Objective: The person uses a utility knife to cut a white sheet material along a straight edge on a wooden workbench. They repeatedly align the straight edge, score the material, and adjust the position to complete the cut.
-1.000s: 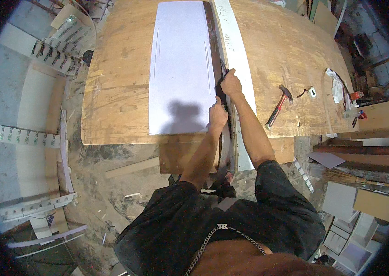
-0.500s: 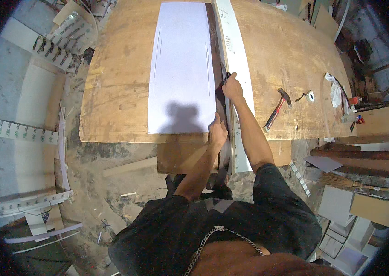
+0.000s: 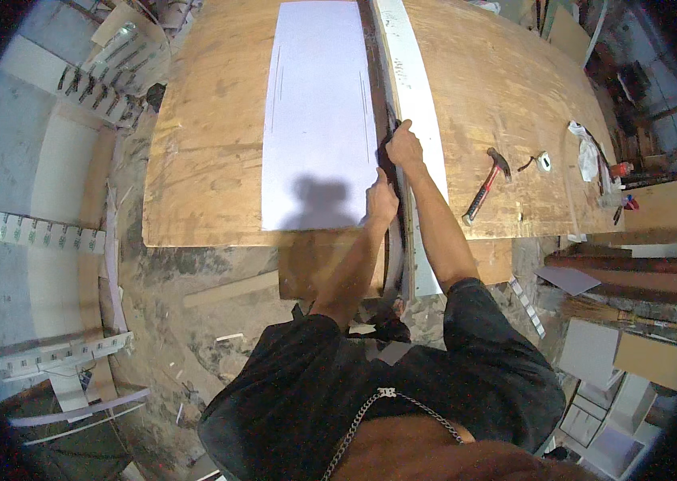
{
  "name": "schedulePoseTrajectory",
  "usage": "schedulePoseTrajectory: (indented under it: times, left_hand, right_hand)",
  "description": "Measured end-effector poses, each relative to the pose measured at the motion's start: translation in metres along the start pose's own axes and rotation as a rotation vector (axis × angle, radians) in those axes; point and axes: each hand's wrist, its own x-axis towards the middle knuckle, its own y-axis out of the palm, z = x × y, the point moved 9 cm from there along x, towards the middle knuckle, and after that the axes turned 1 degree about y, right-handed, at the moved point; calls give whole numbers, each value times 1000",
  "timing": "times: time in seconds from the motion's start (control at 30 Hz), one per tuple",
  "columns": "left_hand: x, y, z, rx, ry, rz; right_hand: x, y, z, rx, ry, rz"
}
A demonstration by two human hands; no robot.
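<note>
A pale white panel [image 3: 318, 96] lies lengthwise on the wooden tabletop [image 3: 202, 136], with thin dark lines along both long sides. Beside its right edge runs a long dark strip [image 3: 394, 260], which reaches past the table's near edge toward me. Right of the strip lies a narrow white-faced board [image 3: 415, 76]. My left hand [image 3: 381, 200] is closed round the dark strip, thumb pointing away from me, by the panel's near right corner. A little farther off, my right hand [image 3: 405, 150] is closed on a small black object at the narrow board's left edge; the fist mostly hides it.
To the right on the table lie a hammer [image 3: 486, 188] with a red and black handle, a tape measure [image 3: 544, 161] and a crumpled white bag [image 3: 587, 152]. Boards and offcuts [image 3: 587, 353] are stacked at right. Perforated white strips [image 3: 50, 232] lie at left.
My left hand has slid away from me along the dark strip, closer to my right hand. The right hand has barely moved, and the view has shifted slightly.
</note>
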Motion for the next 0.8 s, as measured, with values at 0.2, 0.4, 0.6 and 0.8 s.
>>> schedulePoseTrajectory:
  times: [0.2,0.4,0.6,0.8]
  left_hand:
    - [-71,-2,-5,-157,103,-134]
    - [-87,-2,6,-87,4,-59]
    - [-64,-5,-10,-47,56,-61]
    - [-25,8,3,76,87,-54]
  right_hand:
    - [3,-6,-2,16,-48,-44]
    - [2,-3,-3,75,-56,-32]
    - [0,1,-17,89,-18,-42]
    - [-6,-2,-11,69,9,-8]
